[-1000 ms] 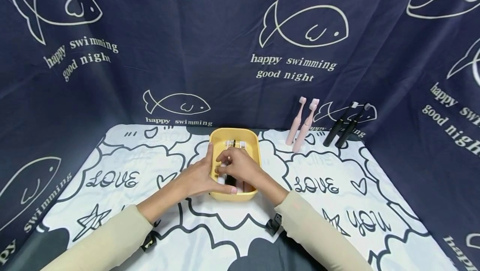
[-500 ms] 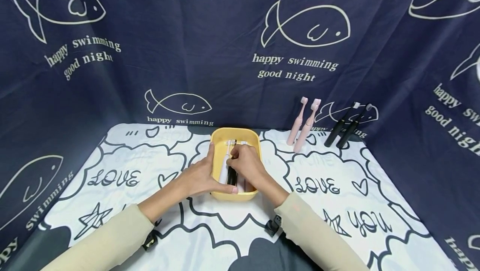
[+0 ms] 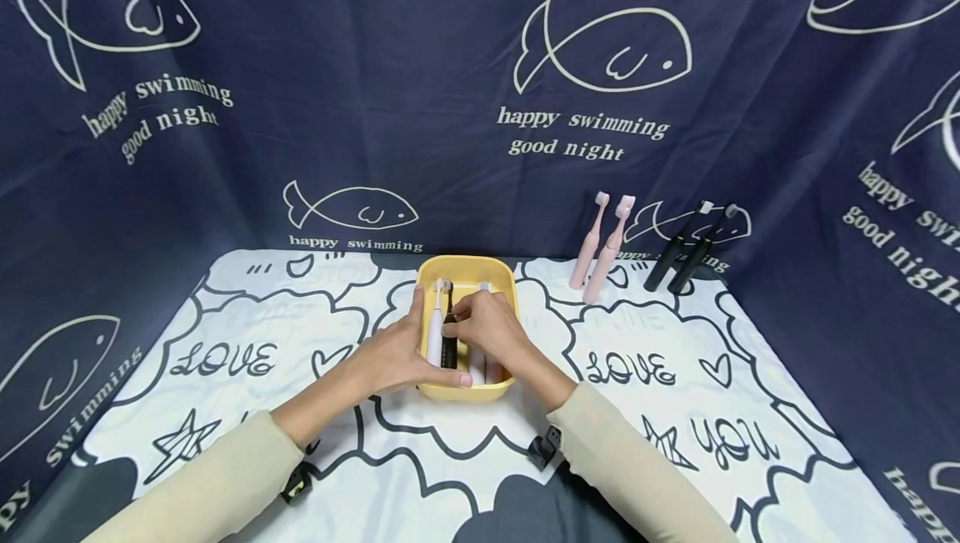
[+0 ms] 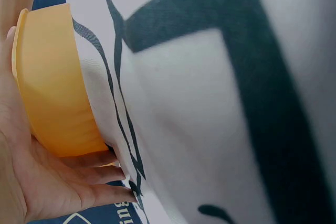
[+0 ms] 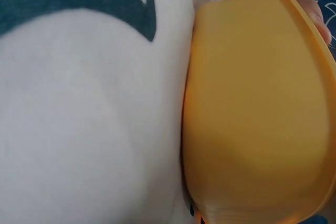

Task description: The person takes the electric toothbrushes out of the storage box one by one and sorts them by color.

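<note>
A yellow plastic bin stands on the cloth-covered table. My left hand lies along its left side, thumb across the near rim and fingers straight against the outer wall. The left wrist view shows these extended fingers touching the yellow wall. Inside the bin, my right hand pinches a black electric toothbrush at its upper handle. Just left of it lies a white electric toothbrush. Other pale handles lie at the bin's right, partly covered by my right hand.
Two pink electric toothbrushes and two black ones lie at the back right of the table, beside the dark fish-print curtain. A white cloth with black drawings covers the table.
My right hand has shifted the black toothbrush to the left inside the bin, so it sits close beside the white one. My left hand has stayed against the bin.
</note>
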`<state>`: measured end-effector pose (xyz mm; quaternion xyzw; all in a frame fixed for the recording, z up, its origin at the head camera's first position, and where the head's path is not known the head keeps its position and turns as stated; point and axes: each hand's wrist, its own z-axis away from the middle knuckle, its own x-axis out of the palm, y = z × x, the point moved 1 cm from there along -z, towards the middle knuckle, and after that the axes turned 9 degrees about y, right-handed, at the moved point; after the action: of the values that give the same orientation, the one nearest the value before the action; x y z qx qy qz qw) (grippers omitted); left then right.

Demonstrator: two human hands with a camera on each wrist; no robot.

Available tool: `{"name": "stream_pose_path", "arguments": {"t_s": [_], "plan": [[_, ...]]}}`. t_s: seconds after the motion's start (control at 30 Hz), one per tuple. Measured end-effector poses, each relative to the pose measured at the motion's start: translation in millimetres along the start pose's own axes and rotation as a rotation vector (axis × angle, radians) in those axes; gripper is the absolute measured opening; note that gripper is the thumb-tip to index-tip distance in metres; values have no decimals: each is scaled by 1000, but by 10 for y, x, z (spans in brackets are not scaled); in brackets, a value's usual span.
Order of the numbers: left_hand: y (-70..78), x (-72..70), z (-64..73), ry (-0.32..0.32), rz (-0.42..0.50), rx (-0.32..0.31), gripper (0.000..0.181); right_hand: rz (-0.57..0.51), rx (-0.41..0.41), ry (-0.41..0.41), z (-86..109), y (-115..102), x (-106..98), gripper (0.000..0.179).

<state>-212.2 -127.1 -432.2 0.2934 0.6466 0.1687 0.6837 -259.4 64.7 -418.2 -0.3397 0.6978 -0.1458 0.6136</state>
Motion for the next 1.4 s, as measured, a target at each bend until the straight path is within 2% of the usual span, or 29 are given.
{"name": "stream_pose_path", "arguments": {"t_s": [0.3,0.5,0.63,0.73,0.83,1.03,1.2,1.4], "plan": [[-34,1,12,0,-28,-21,175,-122,113,-127,-55,28,27,32],[-76,19,-14,6,-38,-25,177,-145,109,-156,-69,16,43,36],[-92,23,-30,3,-37,-29,177,-147,104,-185,-64,-4,37,23],[-60,-5,-5,1,-34,-14,174,-145,85,-238,-77,-13,14,16],[-43,-9,8,0,-33,-15,174,-141,60,-302,-107,-15,-2,15],[-33,-5,10,9,-34,-11,176,-244,100,-425,-151,8,56,21],[-14,-3,-9,16,-49,8,174,-333,174,-405,-138,24,100,10],[-13,4,-16,18,-49,14,174,-450,247,-363,-95,27,75,16]]}}
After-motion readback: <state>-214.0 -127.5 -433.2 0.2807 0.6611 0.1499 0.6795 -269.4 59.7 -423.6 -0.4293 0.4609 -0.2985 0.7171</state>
